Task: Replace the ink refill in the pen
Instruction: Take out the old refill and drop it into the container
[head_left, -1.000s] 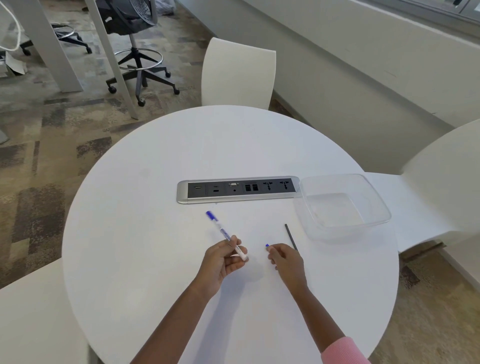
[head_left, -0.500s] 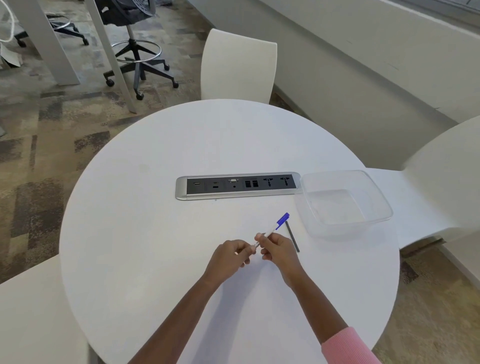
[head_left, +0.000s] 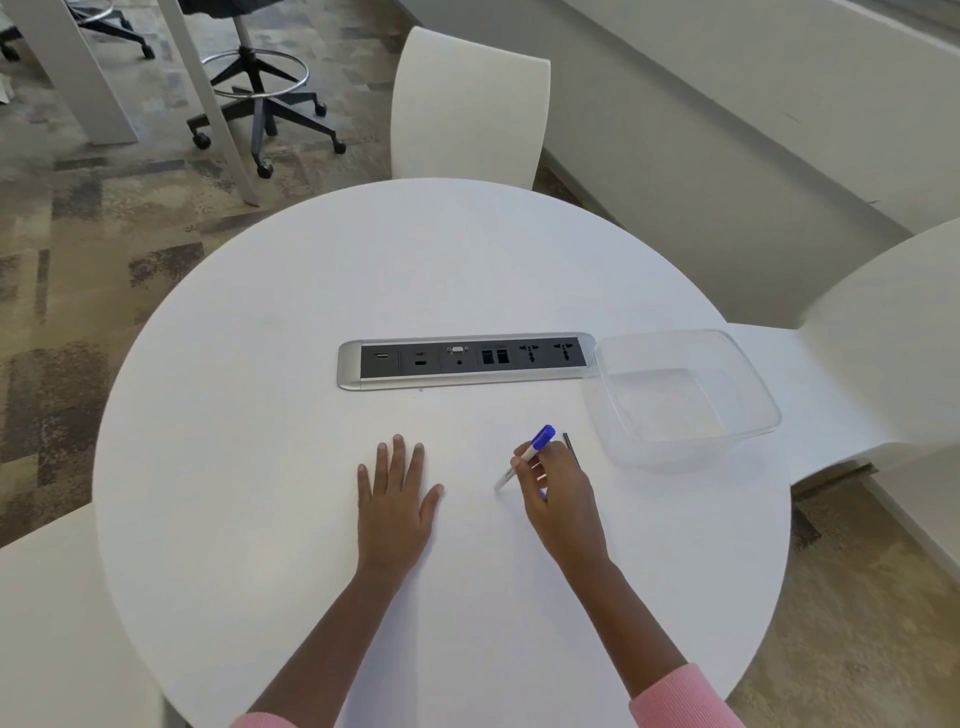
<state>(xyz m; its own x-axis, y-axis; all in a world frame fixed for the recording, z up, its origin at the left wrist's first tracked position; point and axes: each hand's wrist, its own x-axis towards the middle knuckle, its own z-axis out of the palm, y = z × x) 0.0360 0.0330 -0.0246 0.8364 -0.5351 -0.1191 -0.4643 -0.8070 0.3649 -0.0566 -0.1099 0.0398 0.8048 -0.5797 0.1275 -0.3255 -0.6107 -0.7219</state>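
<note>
Right hand (head_left: 558, 493) grips the pen (head_left: 524, 458); left hand (head_left: 397, 493) lies flat, fingers spread, on the table (head_left: 260, 467)

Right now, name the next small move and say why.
Probably lay the pen on the table. The right hand pinches it alone, tip angled down; the left hand lies flat, holding nothing; a dark refill lies loose beside the clear container, so assembly looks finished.

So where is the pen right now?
The pen is right of centre in the head view, pinched in the right hand over the table, just left of the clear container.
</note>
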